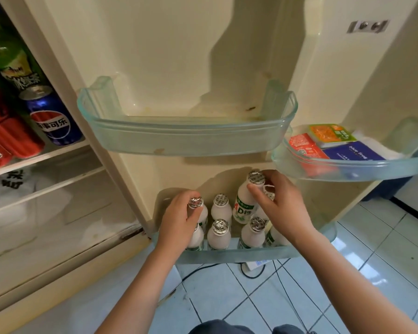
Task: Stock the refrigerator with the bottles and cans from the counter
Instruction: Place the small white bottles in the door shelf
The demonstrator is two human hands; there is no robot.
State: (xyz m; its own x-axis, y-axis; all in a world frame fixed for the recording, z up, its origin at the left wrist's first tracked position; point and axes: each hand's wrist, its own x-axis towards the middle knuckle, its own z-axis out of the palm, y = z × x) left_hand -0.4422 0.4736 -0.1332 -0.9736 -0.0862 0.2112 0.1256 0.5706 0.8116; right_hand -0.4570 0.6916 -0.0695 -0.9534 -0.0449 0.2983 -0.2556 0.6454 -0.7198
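Several small white milk-drink bottles with foil caps stand in the bottom door bin point(239, 255) of the open refrigerator. My left hand point(179, 220) grips the back-left bottle point(198, 208) just below its cap. My right hand point(280, 203) holds a raised, tilted bottle with a green label point(246, 201) by its neck, above the bin's back right. Between my hands stand two upright bottles, one behind point(221, 208) and one in front point(219, 235). Another bottle point(252, 233) stands at the front right.
An empty clear door bin point(186, 138) hangs above. A second bin point(348, 167) on the right holds flat packets. On the fridge shelf at left are a Pepsi can point(51, 116), red cans point(7, 131) and a green bottle point(10, 59). Cables lie on the tiled floor below.
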